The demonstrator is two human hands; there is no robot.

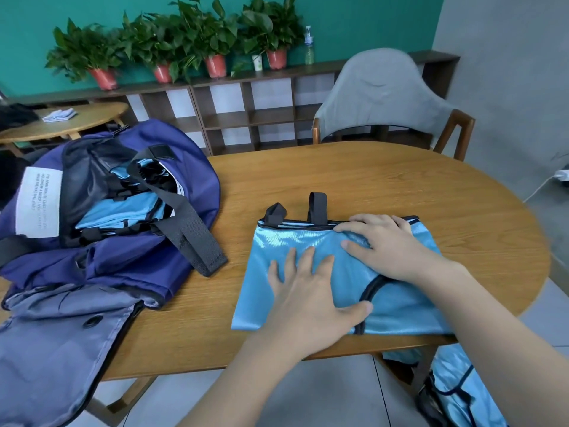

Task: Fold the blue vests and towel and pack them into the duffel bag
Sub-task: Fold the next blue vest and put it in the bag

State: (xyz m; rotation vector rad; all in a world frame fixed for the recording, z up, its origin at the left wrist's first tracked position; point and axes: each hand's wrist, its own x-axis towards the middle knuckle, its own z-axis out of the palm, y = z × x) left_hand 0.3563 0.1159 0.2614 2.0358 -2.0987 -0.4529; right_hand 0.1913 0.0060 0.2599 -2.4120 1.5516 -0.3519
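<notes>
The open navy fabric duffel bag [101,211] lies left of both hands, with folded blue vests inside. The left hand [311,291] presses flat, fingers spread, on the shiny light-blue folded vest [295,245] on the oval wooden table [400,180]. The right hand [385,245], fingers extended, presses its upper edge.

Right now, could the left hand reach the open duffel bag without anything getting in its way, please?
Probably yes: the left hand lies flat on the folded vest, and only bare table separates it from the duffel bag.
</notes>
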